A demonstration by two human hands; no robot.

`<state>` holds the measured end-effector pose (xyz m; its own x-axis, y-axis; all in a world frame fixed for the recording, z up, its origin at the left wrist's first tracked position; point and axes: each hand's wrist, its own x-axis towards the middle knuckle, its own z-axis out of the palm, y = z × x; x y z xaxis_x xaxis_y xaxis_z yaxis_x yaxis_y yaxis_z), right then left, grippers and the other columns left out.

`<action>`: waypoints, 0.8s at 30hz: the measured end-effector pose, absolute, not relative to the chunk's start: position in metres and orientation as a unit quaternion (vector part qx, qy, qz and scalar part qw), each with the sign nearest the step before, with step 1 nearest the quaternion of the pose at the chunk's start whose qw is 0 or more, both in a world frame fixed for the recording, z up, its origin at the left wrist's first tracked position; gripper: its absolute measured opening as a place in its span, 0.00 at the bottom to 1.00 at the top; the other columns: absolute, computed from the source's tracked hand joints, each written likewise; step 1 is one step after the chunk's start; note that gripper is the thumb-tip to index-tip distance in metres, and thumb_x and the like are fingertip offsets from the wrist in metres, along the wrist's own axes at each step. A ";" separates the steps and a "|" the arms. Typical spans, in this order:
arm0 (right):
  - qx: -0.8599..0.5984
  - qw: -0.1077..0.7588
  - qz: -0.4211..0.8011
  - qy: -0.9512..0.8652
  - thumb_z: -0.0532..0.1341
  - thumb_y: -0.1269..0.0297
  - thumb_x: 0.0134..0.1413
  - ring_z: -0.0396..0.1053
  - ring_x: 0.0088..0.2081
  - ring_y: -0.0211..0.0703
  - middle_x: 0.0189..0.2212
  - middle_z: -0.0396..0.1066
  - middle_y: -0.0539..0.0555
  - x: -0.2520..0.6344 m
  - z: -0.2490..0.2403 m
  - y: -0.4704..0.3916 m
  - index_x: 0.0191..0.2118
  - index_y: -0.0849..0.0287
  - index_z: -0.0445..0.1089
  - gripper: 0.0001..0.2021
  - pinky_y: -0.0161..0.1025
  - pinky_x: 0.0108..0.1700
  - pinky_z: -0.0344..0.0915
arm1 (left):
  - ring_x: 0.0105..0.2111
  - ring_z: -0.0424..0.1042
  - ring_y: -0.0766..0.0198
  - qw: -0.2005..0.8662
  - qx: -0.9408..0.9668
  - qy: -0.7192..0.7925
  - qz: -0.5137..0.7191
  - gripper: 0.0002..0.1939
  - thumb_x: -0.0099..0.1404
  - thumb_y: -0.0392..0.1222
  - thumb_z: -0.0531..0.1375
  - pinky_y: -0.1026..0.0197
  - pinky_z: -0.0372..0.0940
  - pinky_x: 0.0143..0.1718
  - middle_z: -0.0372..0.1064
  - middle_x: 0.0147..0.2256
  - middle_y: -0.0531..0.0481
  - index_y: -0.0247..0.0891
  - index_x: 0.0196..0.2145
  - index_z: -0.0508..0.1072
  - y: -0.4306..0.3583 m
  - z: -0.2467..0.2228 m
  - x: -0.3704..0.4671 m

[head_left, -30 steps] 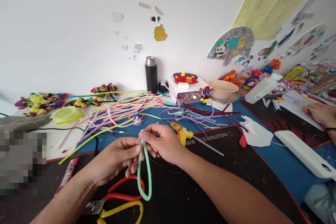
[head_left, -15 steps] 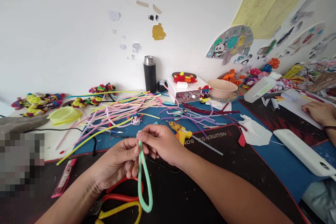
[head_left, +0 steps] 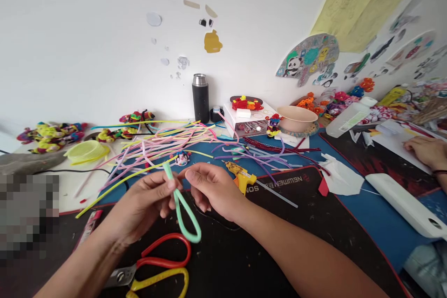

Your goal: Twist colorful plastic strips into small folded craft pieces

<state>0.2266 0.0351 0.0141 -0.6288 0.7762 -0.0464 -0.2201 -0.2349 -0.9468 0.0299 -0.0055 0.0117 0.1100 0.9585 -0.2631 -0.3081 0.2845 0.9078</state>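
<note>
My left hand (head_left: pixel 148 202) pinches a mint-green pipe cleaner (head_left: pixel 195 230) between thumb and fingers. It is bent double; the loop hangs down to the right and the two ends stick up above my thumb. Close beside it, my right hand (head_left: pixel 216 191) is loosely curled with nothing seen in it; some of its fingertips are hidden. Below my left hand, on the black mat, lies a pair of scissors (head_left: pixel 164 263) with one red and one yellow handle. A yellow glue gun (head_left: pixel 240 177) with a glue stick lies beyond my right hand.
Pink and yellow pipe cleaners (head_left: pixel 157 142) are heaped at the back, with purple and dark red ones to their right. A black flask (head_left: pixel 200 100), a white box (head_left: pixel 232 121) and a beige bowl (head_left: pixel 296 118) stand along the wall. Another person's hand (head_left: pixel 424 151) rests at far right.
My right hand has let go of the pipe cleaner's top. My left hand has drawn it up and leftward, so the ends now show above my thumb.
</note>
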 end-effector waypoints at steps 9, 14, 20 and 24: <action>-0.269 0.267 0.768 -0.517 0.65 0.26 0.58 0.61 0.17 0.33 0.19 0.66 0.44 0.226 0.008 0.036 0.44 0.60 0.75 0.36 0.32 0.20 0.53 | 0.20 0.72 0.69 0.455 0.328 0.489 0.669 0.26 0.34 0.55 0.87 0.72 0.67 0.21 0.77 0.21 0.50 0.36 0.25 0.85 0.004 0.032 0.018; -0.273 0.242 0.792 -0.489 0.65 0.25 0.59 0.62 0.18 0.33 0.19 0.67 0.45 0.227 0.005 0.036 0.43 0.61 0.76 0.36 0.32 0.19 0.51 | 0.21 0.73 0.67 0.444 0.340 0.490 0.668 0.25 0.36 0.56 0.86 0.69 0.71 0.23 0.77 0.21 0.50 0.38 0.27 0.87 0.003 0.032 0.020; -0.263 0.211 0.802 -0.493 0.62 0.29 0.66 0.62 0.18 0.33 0.19 0.64 0.45 0.227 0.002 0.035 0.43 0.64 0.80 0.35 0.33 0.20 0.51 | 0.20 0.73 0.67 0.427 0.350 0.492 0.673 0.24 0.36 0.56 0.86 0.69 0.71 0.23 0.77 0.21 0.51 0.40 0.26 0.87 0.001 0.035 0.023; -0.254 0.212 0.807 -0.490 0.65 0.30 0.63 0.60 0.18 0.33 0.18 0.63 0.44 0.226 0.001 0.034 0.41 0.63 0.79 0.33 0.33 0.20 0.50 | 0.20 0.73 0.67 0.426 0.355 0.491 0.672 0.24 0.37 0.57 0.86 0.69 0.71 0.23 0.77 0.21 0.51 0.41 0.26 0.87 0.000 0.034 0.024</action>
